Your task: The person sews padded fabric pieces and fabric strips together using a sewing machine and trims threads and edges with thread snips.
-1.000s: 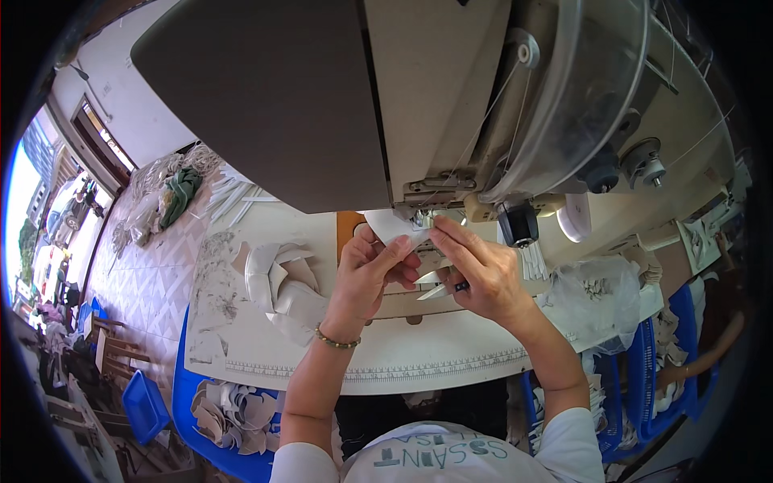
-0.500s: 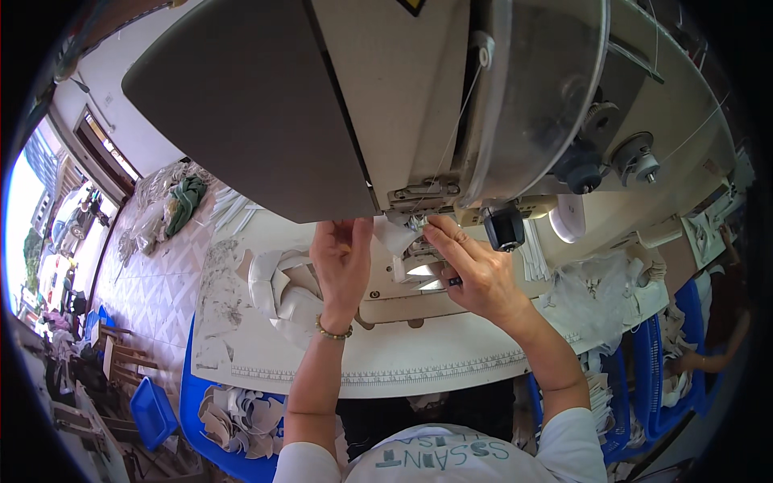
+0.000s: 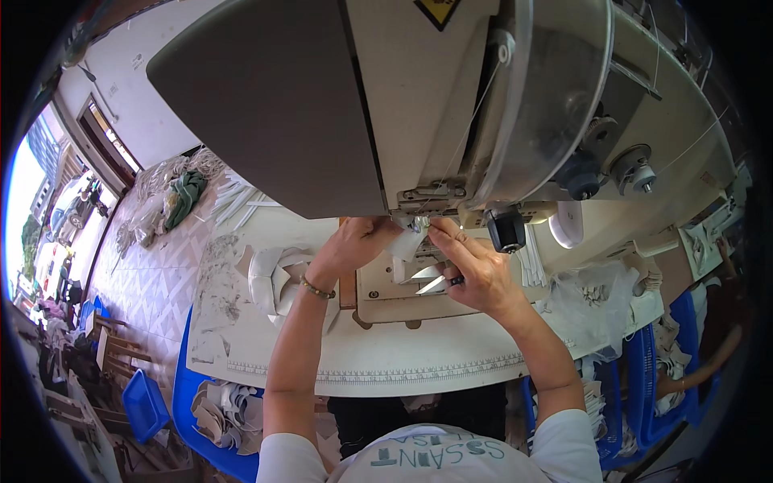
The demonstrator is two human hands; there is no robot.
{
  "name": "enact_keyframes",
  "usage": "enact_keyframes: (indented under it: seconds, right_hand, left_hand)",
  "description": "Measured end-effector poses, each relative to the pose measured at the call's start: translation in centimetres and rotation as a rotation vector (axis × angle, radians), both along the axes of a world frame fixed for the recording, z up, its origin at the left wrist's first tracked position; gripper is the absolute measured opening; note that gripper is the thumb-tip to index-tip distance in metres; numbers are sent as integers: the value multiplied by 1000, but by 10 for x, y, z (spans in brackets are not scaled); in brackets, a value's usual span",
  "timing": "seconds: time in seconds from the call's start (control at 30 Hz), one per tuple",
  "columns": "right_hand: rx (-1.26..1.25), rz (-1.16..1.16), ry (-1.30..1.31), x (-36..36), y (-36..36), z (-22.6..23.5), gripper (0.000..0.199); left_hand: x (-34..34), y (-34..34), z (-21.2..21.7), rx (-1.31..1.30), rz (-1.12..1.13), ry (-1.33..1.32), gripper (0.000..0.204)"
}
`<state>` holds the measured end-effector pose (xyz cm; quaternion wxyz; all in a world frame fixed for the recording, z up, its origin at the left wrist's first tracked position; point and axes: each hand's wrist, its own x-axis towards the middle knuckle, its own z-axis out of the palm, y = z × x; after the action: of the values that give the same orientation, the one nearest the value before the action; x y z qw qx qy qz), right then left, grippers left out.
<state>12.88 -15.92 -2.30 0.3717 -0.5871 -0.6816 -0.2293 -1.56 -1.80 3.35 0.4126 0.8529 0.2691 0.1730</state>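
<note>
Head view. At the centre of the frame we held a small white piece of fabric [image 3: 405, 244] under the needle area of the large sewing machine [image 3: 419, 105], which filled the upper half of the picture. Our left hand [image 3: 354, 245], a beaded bracelet [image 3: 316, 288] on its wrist, had its fingers closed on the left edge of the piece. Our right hand [image 3: 475, 270] pinched the right edge between thumb and forefinger, and a small pair of snips [image 3: 435, 280] seemed tucked under its other fingers; how firmly they were held we could not tell. The piece lay just above the pale machine bed [image 3: 386, 302], touching both hands.

To do this well, we judged that the fabric needed to lie flat and taut between the two hands, fingertips clear of the needle. More cut white pieces [image 3: 278, 278] lay left of centre on the table [image 3: 403, 362], and blue bins [image 3: 145, 402] stood at lower left.
</note>
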Motion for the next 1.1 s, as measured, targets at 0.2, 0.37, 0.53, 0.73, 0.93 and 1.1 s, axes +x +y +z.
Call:
enact_keyframes:
  seconds: [0.2, 0.37, 0.53, 0.73, 0.93, 1.1]
  right_hand:
    - [51, 84, 252, 6, -14, -10, 55]
    - [224, 62, 266, -5, -18, 0, 54]
    - [80, 38, 7, -3, -15, -2, 49]
    - [116, 55, -28, 0, -10, 1, 42]
    - [91, 37, 19, 0, -8, 2, 34]
    - [93, 25, 88, -2, -6, 3, 27]
  left_hand:
    - [-2, 3, -23, 121, 24, -130, 23]
    - [-1, -28, -42, -194, 85, -423, 23]
    - [-1, -22, -38, -304, 89, -423, 23]
    - [0, -23, -40, -261, 125, -414, 26]
    - [2, -23, -39, -338, 110, -441, 25]
    - [8, -35, -43, -388, 130, -581, 20]
